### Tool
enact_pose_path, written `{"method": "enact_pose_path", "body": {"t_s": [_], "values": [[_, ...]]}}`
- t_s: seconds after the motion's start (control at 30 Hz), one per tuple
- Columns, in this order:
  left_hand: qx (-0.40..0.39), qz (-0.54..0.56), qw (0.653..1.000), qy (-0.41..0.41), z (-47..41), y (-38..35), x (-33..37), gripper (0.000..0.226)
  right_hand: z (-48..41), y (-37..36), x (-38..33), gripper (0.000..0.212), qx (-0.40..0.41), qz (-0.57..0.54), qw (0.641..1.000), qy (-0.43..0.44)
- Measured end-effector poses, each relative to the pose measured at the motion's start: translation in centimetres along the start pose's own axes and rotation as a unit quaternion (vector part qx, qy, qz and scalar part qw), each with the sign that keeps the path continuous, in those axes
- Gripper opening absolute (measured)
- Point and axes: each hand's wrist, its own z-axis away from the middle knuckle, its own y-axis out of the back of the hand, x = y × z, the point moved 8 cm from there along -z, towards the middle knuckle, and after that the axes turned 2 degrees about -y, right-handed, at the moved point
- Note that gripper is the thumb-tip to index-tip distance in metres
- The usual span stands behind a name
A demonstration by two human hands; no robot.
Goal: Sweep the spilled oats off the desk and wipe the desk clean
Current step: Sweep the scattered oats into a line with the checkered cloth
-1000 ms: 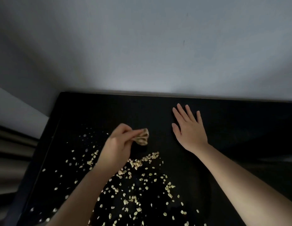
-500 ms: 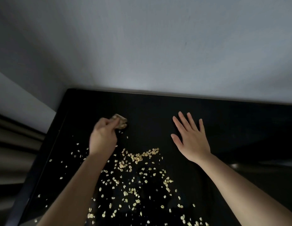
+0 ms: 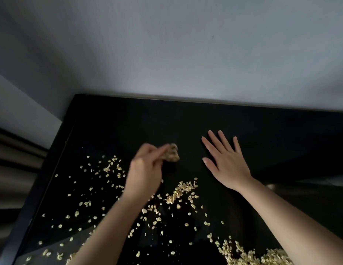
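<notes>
Across the black desk (image 3: pixel 262 131), pale scattered oats (image 3: pixel 181 190)

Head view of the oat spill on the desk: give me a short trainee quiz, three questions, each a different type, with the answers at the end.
1. True or false: the right hand rests flat and open on the desk.
2. The left hand pinches: A) a brush, B) a crumpled wad, C) nothing.
3. Fill in: the thickest heap of oats lies at the near ___ corner of the view.

Key: 1 true; 2 B; 3 right.
</notes>
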Motion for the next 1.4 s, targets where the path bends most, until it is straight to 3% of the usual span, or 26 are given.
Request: {"method": "enact_pose_path", "body": {"t_s": [0.1,0.17,0.23,0.4,0.5,0.83,1.07,1.13,1.3,1.4], "values": [[0.067,-0.069,0.994,0.043,-3.4,1.9,-1.5,0.038,0.0,-0.1,0.0,0.062,0.002,0.004,1.000,0.001],[0.067,-0.102,0.989,0.079,-4.9,0.9,-2.4,0.037,0.0,-0.1,0.0,0.062,0.009,0.001,1.000,0.004],[0.036,-0.127,0.988,0.076,-5.2,-1.5,-2.1,0.039,0.1,-0.1,0.1,0.060,0.018,-0.005,1.000,0.007],[-0.059,-0.127,0.985,-0.098,-1.4,-7.1,2.2,0.041,0.0,-0.2,0.1,0.060,0.018,-0.019,0.999,0.021],[-0.082,-0.107,0.982,-0.134,1.8,-8.0,2.9,0.042,1.1,-0.1,0.9,0.060,0.023,-0.042,0.998,0.035],[-0.156,-0.091,0.970,-0.165,13.3,-11.5,7.6,0.042,11.3,-1.5,6.1,0.060,0.021,-0.028,0.999,0.017],[-0.336,-0.029,0.939,-0.070,18.6,-13.1,9.1,0.041,17.0,-2.5,8.3,0.057,0.021,-0.038,0.999,0.025],[-0.314,-0.029,0.948,-0.050,16.7,-12.0,9.3,0.043,17.5,-2.5,8.9,0.057,0.026,-0.043,0.998,0.028],[-0.145,-0.075,0.986,-0.034,10.4,-11.7,9.9,0.039,19.1,-2.5,11.5,0.057,0.053,-0.052,0.997,-0.031],[-0.145,-0.107,0.982,-0.057,9.9,-15.4,11.2,0.039,20.3,-2.8,13.3,0.058,0.060,-0.053,0.994,-0.075]]}}
